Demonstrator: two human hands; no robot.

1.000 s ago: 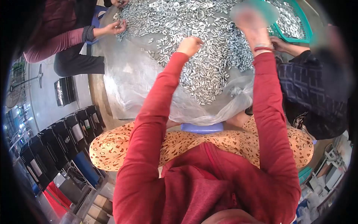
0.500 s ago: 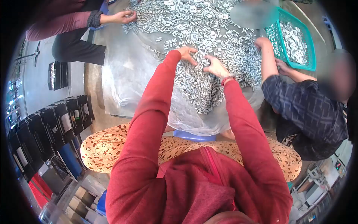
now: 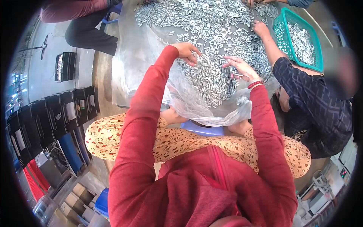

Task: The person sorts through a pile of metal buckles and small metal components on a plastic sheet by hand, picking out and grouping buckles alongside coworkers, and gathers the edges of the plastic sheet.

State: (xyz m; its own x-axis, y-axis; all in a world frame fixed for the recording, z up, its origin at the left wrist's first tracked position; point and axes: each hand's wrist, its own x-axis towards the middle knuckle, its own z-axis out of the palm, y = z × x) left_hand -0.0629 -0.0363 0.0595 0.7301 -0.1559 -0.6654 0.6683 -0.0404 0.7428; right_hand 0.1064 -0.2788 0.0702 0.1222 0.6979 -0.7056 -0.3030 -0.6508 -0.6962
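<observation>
Near the centre of the frame, just over the lower part of a heap of small metal cylinders (image 3: 210, 81), 2 bare hands in red sleeves. On the left hand (image 3: 187, 52), fingers bent downward at the heap's left edge; cannot tell whether pinching a piece or not. On the right hand (image 3: 242, 69), fingers spread wide, with the thumb apart, above the heap's right side; at the wrist, a red bracelet (image 3: 256, 84). Across the upper centre of the frame, more cylinders spread over the grey table (image 3: 164, 33), with pale flat buckles (image 3: 227, 8) mixed among them. Along the left and lower edges of the table, a crumpled clear plastic sheet (image 3: 136, 64). At upper right, a green basket (image 3: 319, 62) with pale buckles inside. Just left of the basket, at the edge of the spread cylinders, a co-worker's hand (image 3: 261, 28), below it a dark patterned sleeve (image 3: 302, 81). At the top edge, partly cut off, another person's hand (image 3: 247, 3) near the cylinders. At upper left, a maroon sleeve (image 3: 72, 9) above a dark trouser leg (image 3: 90, 36). Below the table, leopard-print trousers (image 3: 107, 136) on bent legs.
</observation>
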